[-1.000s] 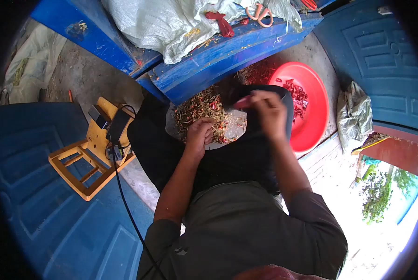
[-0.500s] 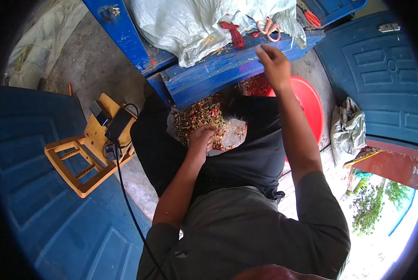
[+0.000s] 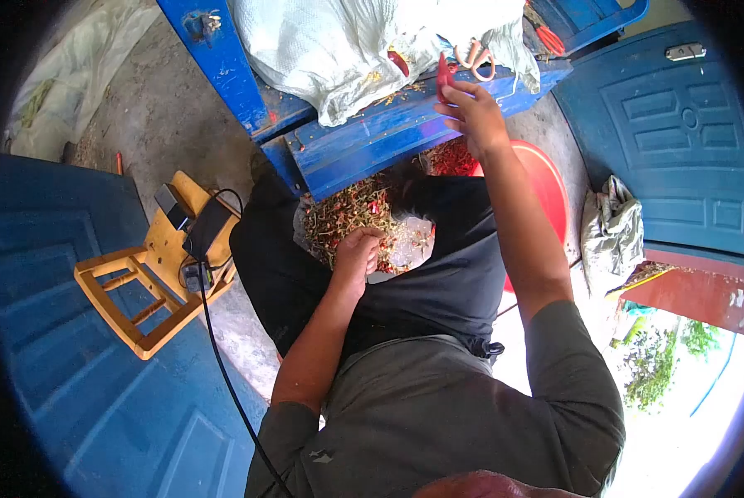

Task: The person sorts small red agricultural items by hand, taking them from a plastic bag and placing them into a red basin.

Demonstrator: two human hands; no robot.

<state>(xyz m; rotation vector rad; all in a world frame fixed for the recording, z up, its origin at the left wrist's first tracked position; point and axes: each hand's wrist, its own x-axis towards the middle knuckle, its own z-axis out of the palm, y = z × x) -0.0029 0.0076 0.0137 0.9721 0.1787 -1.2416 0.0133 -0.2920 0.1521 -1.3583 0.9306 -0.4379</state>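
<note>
My right hand (image 3: 481, 120) is raised at the front edge of the blue bench (image 3: 363, 137), pinching a dried red chili (image 3: 443, 73) between thumb and finger. Another red chili (image 3: 398, 62) lies on the white woven sack (image 3: 305, 50) to its left. Beside the held chili are scissors with pale pink handles (image 3: 481, 65), their blades hidden. My left hand (image 3: 358, 253) is closed over a heap of stems and red chili bits (image 3: 339, 220) on a pale sheet (image 3: 417, 249) in my lap. What its curled fingers hold is hidden.
Red-handled scissors (image 3: 549, 40) lie at the bench's right. Under the bench, more red chilies (image 3: 452, 158) show beside a red basin (image 3: 542, 183). A wooden chair (image 3: 139, 303) with black devices and a cable (image 3: 214, 332) stands at left. A crumpled sack (image 3: 612, 224) lies by the blue door.
My right hand has come down and left from above the bench edge and taken hold of a chili that lay near the sack. My left hand has hardly moved.
</note>
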